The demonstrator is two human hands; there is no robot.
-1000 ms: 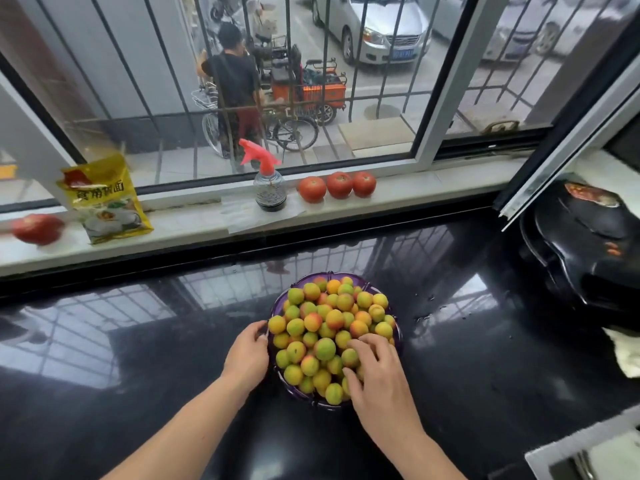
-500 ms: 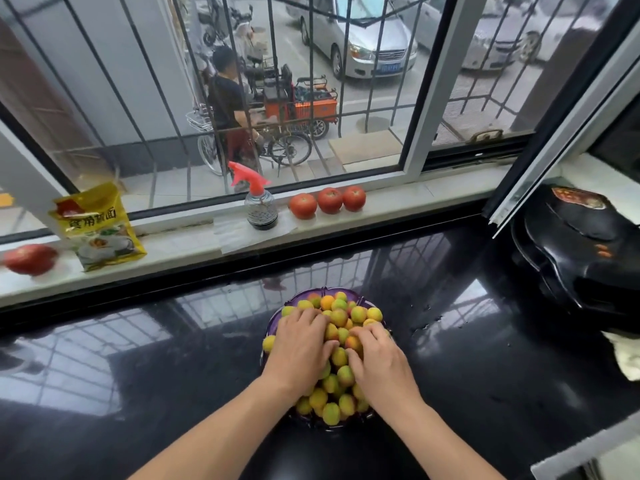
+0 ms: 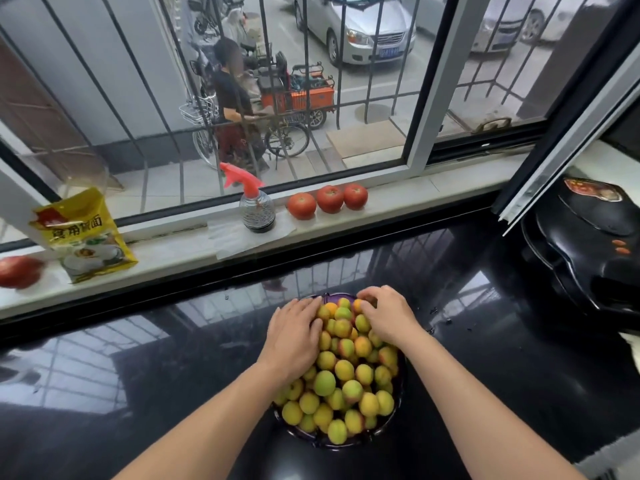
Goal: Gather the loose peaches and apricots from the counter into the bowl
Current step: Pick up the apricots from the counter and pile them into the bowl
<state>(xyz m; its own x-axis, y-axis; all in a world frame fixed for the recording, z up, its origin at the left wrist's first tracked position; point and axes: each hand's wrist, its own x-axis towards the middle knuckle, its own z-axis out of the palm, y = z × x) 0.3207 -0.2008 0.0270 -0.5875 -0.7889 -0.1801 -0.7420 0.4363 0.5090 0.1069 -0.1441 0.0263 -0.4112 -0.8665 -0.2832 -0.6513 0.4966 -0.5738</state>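
Both my hands have slid from the near half of the heap to its far side within the last half second; the left hand [image 3: 297, 336] now lies flat with fingers straight on the fruit [image 3: 341, 386], and the right hand [image 3: 388, 315] curls its fingertips over an apricot at the far rim, though I cannot tell whether it pinches that one or just presses it. The fruit sits piled in the bowl [image 3: 320, 441] directly under and behind my hands. I see no loose pieces on the tabletop [image 3: 166, 368] to either side, so I judge the gathering done and this is only settling the pile
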